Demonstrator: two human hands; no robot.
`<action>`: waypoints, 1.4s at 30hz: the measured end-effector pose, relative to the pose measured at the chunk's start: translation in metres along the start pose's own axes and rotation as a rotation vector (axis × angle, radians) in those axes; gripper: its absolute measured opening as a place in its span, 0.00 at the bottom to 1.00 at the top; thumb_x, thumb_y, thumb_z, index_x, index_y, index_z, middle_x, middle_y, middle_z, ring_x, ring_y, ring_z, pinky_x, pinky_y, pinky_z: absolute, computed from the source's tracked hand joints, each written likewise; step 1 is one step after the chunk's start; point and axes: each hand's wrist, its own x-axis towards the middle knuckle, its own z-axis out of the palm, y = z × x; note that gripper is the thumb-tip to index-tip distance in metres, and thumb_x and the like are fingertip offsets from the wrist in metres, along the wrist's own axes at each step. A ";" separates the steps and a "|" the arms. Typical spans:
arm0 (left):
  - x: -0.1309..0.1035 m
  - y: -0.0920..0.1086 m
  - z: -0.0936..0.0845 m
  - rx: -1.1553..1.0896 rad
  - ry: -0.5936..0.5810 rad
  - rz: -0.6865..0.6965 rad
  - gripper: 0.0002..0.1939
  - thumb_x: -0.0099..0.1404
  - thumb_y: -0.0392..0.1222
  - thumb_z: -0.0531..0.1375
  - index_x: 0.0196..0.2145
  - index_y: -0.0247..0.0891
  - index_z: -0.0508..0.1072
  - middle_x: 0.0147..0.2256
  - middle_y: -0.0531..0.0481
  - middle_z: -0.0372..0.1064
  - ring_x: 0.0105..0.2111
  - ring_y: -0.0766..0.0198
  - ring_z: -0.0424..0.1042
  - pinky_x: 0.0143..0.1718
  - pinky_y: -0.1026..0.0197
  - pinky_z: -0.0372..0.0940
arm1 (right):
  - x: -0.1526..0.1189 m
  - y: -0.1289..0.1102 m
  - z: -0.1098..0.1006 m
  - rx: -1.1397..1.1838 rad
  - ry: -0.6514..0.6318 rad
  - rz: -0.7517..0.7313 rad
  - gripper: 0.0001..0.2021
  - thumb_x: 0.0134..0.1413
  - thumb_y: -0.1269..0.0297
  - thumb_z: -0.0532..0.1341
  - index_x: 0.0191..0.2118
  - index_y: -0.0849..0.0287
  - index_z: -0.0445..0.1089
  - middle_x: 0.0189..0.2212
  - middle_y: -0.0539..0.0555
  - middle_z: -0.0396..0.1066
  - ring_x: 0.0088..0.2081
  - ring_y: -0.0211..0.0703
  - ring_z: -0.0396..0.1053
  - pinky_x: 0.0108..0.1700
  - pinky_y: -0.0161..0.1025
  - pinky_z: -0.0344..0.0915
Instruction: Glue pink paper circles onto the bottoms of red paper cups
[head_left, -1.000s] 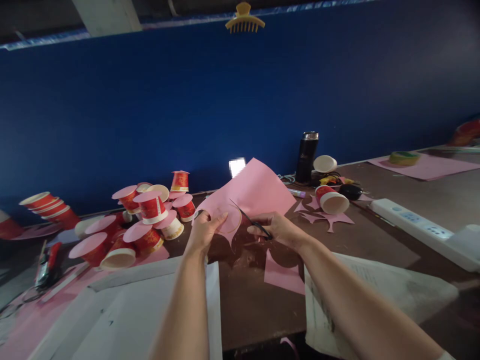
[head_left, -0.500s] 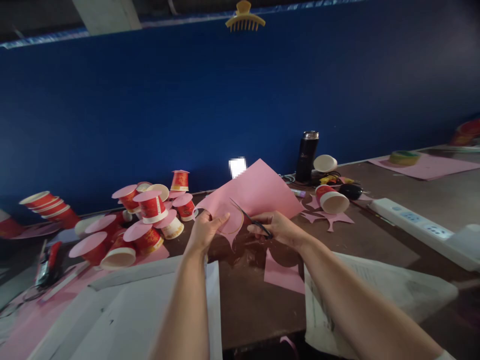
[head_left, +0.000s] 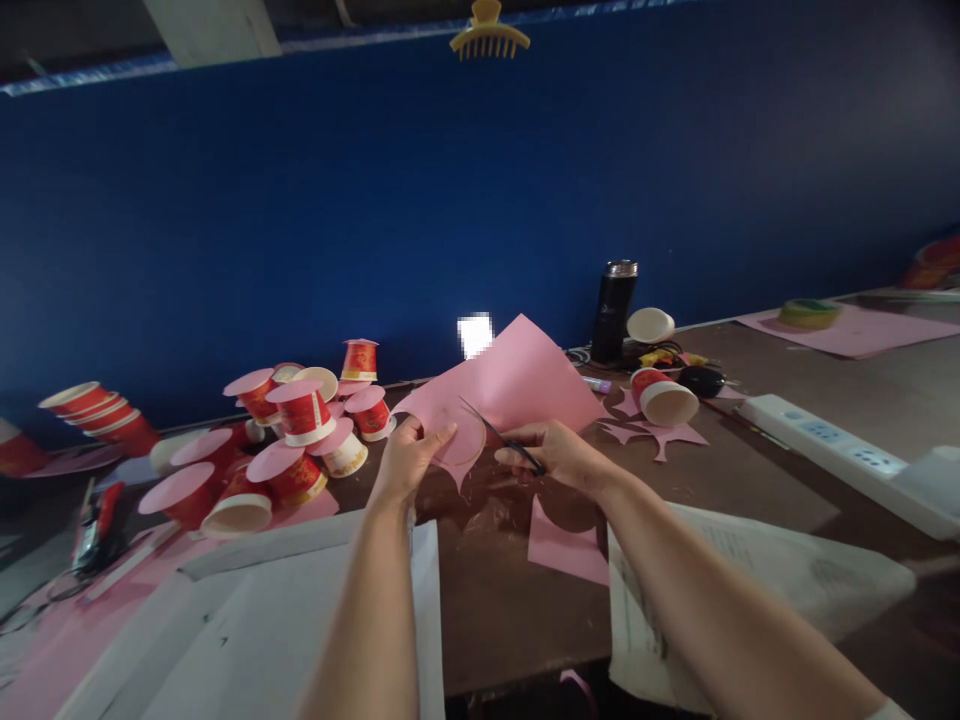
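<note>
A sheet of pink paper (head_left: 525, 375) is pinched at its left edge by my left hand (head_left: 409, 455), thumb on top. A round outline is drawn on the part nearest me, and a pointed tip of paper hangs below it. My right hand (head_left: 551, 455) is closed round the handles of dark scissors (head_left: 510, 442). Their blades lie across the sheet beside the drawn circle, pointing up and left. Below the hands, a pink offcut (head_left: 566, 545) with a curved notch lies on the brown table (head_left: 517, 630).
Red paper cups (head_left: 300, 415) topped with pink discs crowd the left, near stacked cups (head_left: 101, 415). A black flask (head_left: 615, 312), a tipped cup (head_left: 664, 398), pink scraps (head_left: 667, 438) and a white power strip (head_left: 847, 460) are at right. White sheets (head_left: 262, 620) lie in front.
The near edge of the pink sheet and its hanging tip have shifted slightly up and left. Both hands keep their grips in almost the same place.
</note>
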 end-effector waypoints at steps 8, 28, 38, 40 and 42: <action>0.003 -0.004 -0.003 0.028 0.035 0.038 0.17 0.45 0.49 0.71 0.27 0.36 0.72 0.25 0.55 0.68 0.28 0.65 0.67 0.32 0.64 0.64 | 0.002 0.004 0.000 0.027 -0.001 -0.029 0.18 0.45 0.49 0.66 0.24 0.62 0.70 0.17 0.45 0.59 0.20 0.31 0.55 0.24 0.34 0.49; -0.009 0.004 0.041 -0.917 0.127 -0.534 0.09 0.57 0.43 0.66 0.33 0.37 0.73 0.31 0.51 0.74 0.26 0.69 0.72 0.25 0.67 0.68 | 0.005 -0.005 0.009 0.194 0.213 -0.054 0.28 0.41 0.49 0.69 0.45 0.66 0.75 0.21 0.48 0.65 0.24 0.32 0.60 0.27 0.34 0.58; -0.014 -0.010 0.061 -0.794 0.145 -0.399 0.10 0.50 0.34 0.69 0.30 0.33 0.72 0.25 0.54 0.70 0.20 0.76 0.65 0.20 0.73 0.60 | 0.005 -0.001 0.011 0.218 0.205 -0.030 0.28 0.39 0.50 0.70 0.44 0.64 0.76 0.24 0.50 0.68 0.26 0.34 0.63 0.29 0.34 0.60; -0.013 -0.011 0.060 -0.696 0.142 -0.338 0.13 0.47 0.35 0.70 0.31 0.33 0.72 0.25 0.54 0.70 0.20 0.76 0.64 0.19 0.73 0.58 | 0.004 -0.004 0.012 0.230 0.214 -0.020 0.27 0.38 0.49 0.71 0.43 0.64 0.76 0.23 0.50 0.68 0.26 0.34 0.63 0.29 0.34 0.61; -0.014 -0.011 0.059 -0.626 0.131 -0.323 0.15 0.45 0.37 0.71 0.31 0.32 0.73 0.24 0.55 0.69 0.20 0.76 0.63 0.20 0.72 0.57 | 0.002 -0.008 0.012 0.233 0.224 -0.016 0.27 0.36 0.49 0.71 0.41 0.64 0.76 0.24 0.50 0.68 0.27 0.35 0.64 0.30 0.35 0.62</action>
